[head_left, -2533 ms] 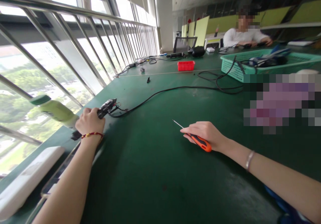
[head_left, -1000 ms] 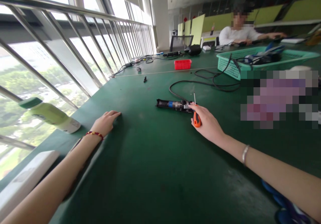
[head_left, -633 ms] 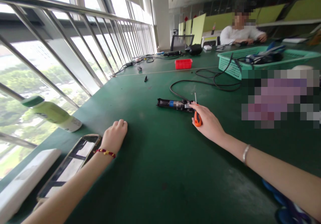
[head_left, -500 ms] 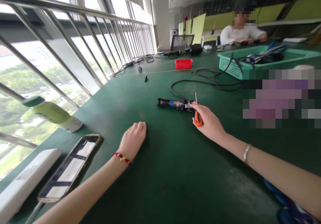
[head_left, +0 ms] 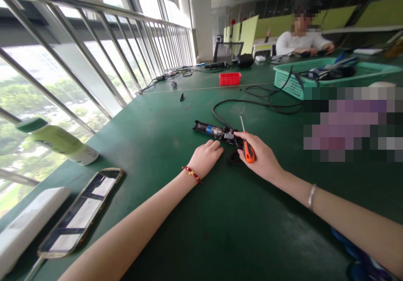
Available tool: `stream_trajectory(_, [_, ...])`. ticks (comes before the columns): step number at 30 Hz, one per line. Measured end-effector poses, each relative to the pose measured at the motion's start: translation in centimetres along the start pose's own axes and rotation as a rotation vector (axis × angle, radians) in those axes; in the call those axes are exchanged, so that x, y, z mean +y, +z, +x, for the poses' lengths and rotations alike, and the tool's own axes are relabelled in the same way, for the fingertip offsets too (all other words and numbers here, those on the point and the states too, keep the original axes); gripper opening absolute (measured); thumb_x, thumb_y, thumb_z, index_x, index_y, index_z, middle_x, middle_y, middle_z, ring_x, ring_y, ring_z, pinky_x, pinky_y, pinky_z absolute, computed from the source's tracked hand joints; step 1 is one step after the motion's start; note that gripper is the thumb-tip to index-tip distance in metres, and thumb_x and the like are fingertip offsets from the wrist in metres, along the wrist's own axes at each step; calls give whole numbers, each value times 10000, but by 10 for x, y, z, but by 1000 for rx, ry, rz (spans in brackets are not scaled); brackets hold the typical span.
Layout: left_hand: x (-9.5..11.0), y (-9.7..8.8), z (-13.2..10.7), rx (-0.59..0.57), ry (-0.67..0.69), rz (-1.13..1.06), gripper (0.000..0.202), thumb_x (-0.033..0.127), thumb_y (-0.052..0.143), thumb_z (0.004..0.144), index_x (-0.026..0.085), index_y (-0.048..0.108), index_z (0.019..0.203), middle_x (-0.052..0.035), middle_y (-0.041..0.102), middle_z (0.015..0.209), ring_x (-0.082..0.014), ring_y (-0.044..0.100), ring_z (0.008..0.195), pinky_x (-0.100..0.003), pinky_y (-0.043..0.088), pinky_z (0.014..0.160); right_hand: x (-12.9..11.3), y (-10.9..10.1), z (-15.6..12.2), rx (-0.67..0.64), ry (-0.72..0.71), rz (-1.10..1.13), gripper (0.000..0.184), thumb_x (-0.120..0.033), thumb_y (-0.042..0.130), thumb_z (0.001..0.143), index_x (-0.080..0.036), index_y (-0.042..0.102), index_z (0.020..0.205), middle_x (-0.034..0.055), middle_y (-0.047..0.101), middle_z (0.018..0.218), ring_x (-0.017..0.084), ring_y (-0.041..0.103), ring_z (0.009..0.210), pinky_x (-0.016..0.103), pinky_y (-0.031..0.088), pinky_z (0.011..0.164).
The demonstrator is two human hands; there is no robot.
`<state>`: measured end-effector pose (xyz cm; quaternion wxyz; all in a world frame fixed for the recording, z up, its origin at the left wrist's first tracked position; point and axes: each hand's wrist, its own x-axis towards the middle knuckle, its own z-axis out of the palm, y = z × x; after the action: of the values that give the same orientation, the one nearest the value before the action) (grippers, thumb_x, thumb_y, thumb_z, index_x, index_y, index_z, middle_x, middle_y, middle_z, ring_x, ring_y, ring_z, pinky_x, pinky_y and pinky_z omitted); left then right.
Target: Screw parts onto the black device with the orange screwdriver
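One slim orange-&-blk-handled screwdriver [head_left: 248, 152] is in the R hand [head_left: 263, 156], fingers wrapped round the handle, shaft pointing away. R index tip is at the near-right end of a long blk tubular device w/ blue band [head_left: 209, 129]; touching or just beside, can't tell. L hand [head_left: 206, 160]: fingers curled tog., just this side of the device; tips hidden, so can't tell if pinching anything. Thin blk cable [head_left: 248, 101] runs from device twd teal plastic mesh basket [head_left: 287, 80]. Dark green tabletop [head_left: 201, 239] also has small red plastic bin [head_left: 230, 79] beyond, flat smartphone [head_left: 82, 214] far L.
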<state>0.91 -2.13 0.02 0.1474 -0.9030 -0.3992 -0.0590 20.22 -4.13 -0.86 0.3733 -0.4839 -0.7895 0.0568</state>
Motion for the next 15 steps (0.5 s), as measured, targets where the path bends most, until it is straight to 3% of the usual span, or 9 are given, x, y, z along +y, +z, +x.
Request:
stream_trajectory(5, [-6,5,-4,17,-77,-117,200,165,439,878,202,629,926,-48,585,947,-166,509,878,-246,469,638,-3,2,0,-133,-136,96,494,-173,510,792,-258,411,1269,69,535,1216,217,512,1130,377,464,953])
stream_trajectory(11, [-10,7,-4,78,-43,-221,248,175,439,878,212,623,1040,-34,602,966,-157,513,885,-264,475,742,0,2,1,-249,-208,-16,517,-153,501,790,-258,408,1288,82,495,1262,230,437,1221,404,478,945])
stream_trajectory(15, [-10,7,-4,87,-29,-232,231,170,453,874,216,641,998,-21,608,966,-152,515,876,-253,468,739,1,1,2,-271,-243,-69,488,-152,466,816,-246,411,1292,93,489,1260,223,429,1225,399,488,932])
